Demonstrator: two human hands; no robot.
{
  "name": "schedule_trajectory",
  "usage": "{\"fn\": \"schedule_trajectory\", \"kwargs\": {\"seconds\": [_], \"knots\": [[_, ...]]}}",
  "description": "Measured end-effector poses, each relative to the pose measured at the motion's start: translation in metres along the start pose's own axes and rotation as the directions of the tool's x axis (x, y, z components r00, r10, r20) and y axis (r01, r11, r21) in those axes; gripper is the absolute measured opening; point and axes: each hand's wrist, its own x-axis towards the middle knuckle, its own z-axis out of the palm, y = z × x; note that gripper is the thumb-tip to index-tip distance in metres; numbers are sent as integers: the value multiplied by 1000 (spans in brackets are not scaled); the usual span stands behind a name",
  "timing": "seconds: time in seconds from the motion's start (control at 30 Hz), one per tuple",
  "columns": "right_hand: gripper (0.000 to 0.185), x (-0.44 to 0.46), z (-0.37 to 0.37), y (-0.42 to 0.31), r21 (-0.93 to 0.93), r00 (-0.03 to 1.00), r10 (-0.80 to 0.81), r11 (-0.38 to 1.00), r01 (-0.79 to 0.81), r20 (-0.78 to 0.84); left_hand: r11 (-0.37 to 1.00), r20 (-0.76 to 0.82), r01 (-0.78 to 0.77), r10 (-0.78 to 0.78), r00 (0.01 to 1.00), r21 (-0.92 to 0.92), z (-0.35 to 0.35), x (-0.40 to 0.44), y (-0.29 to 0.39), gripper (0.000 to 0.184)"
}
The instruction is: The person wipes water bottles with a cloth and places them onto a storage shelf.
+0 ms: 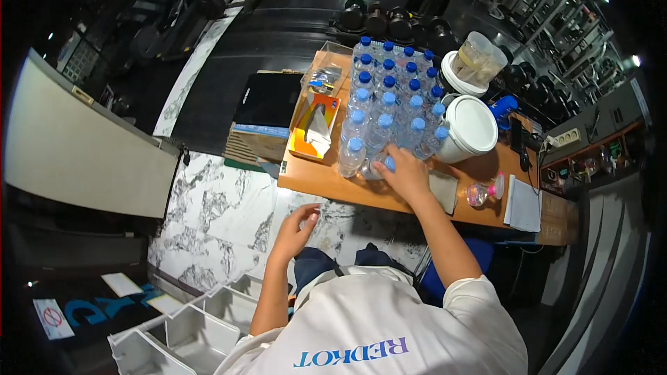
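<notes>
Clear plastic water bottles (386, 101) stand upright in close rows on the wooden desk, those at the back with dark blue caps and those in front with light blue caps. At the front row my right hand (404, 173) has its fingers wrapped around a light-capped water bottle (374, 169), partly hidden by the hand. Beside it stands another front bottle (353, 155). My left hand (295, 230) is held over the marble floor short of the desk edge, fingers loosely curved and apart, with nothing in it.
A tissue box (314, 128) sits left of the bottles, a white bucket (472, 125) right of them. A pink-topped spray bottle (484, 192) and papers (523, 205) lie toward the right end. A grey divided bin (198, 333) stands at lower left. Dumbbells (389, 22) line the back.
</notes>
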Motion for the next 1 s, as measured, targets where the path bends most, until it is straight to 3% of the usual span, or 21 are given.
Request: {"fn": "schedule_trajectory", "kwargs": {"seconds": [0.07, 0.13, 0.2, 0.27, 0.33, 0.37, 0.4, 0.47, 0.5, 0.53, 0.6, 0.67, 0.7, 0.73, 0.77, 0.8, 0.9, 1.0], "knots": [[34, -9, 4, 7, 9, 1000, -13, 1000, 13, -26, 992, 93, 103, -97, 991, -69, 23, -13, -6, 35], [29, -19, 3, 20, 89, 998, -41, 995, 45, -37, 992, 104, 123, -124, 987, 16, 42, -16, -4, 35], [28, -26, -4, 32, 168, 995, -92, 981, 99, -47, 993, -22, 118, -119, 993, -21, 65, -10, -1, 34], [27, -28, -16, 38, 247, 987, -146, 956, 159, -70, 1000, -27, 26, -27, 999, -11, 85, 4, 5, 42], [28, -33, -48, 28, 438, 972, -233, 878, 196, 31, 957, 65, -230, 222, 973, 176, 103, 17, 40, 55], [29, -35, -61, 25, 489, 966, -255, 849, 198, 52, 982, 218, -175, 155, 963, 71, 109, 24, 61, 65], [29, -36, -68, 27, 489, 969, -241, 852, 188, 47, 981, 232, -178, 157, 960, 72, 118, 31, 65, 65], [26, -35, -77, 36, 680, 977, -186, 730, 67, 103, 944, 629, 142, 83, 773, -299, 137, 44, 63, 79], [23, -34, -74, 46, 740, 987, -144, 671, 49, 65, 863, 654, 215, 162, 739, -457, 149, 48, 49, 83], [23, -34, -71, 58, 740, 990, -128, 671, 42, 60, 865, 666, 219, 162, 728, -451, 155, 47, 51, 83], [24, -34, -61, 86, 972, 987, -41, 186, -144, 154, 686, 632, 458, 4, 775, -566, 164, 44, 54, 82], [31, -32, -29, 131, 970, 977, 9, 111, -214, 214, 708, 594, 410, 16, 804, -575, 167, 43, 57, 80], [37, -33, -7, 152, 865, 977, 82, 454, -214, 199, 637, 610, 472, -4, 793, -609, 165, 45, 56, 78], [45, -37, 12, 171, 644, 975, 147, 733, -219, 164, 561, 627, 530, -26, 779, -635, 162, 45, 55, 77], [49, -56, 26, 184, 264, 972, 193, 938, -223, 135, 522, 617, 533, -15, 786, -666, 162, 46, 48, 75], [54, -82, 41, 192, -171, 971, 221, 964, -203, 91, 529, 624, 536, -16, 781, -658, 154, 46, 47, 75], [57, -126, 97, 204, -136, 929, 371, 921, -366, 11, 516, 649, 596, -98, 755, -615, 129, 56, 58, 78], [50, -125, 103, 188, -129, 874, 485, 866, -483, -19, 583, 699, 573, -13, 715, -576, 103, 69, 60, 79]]}}
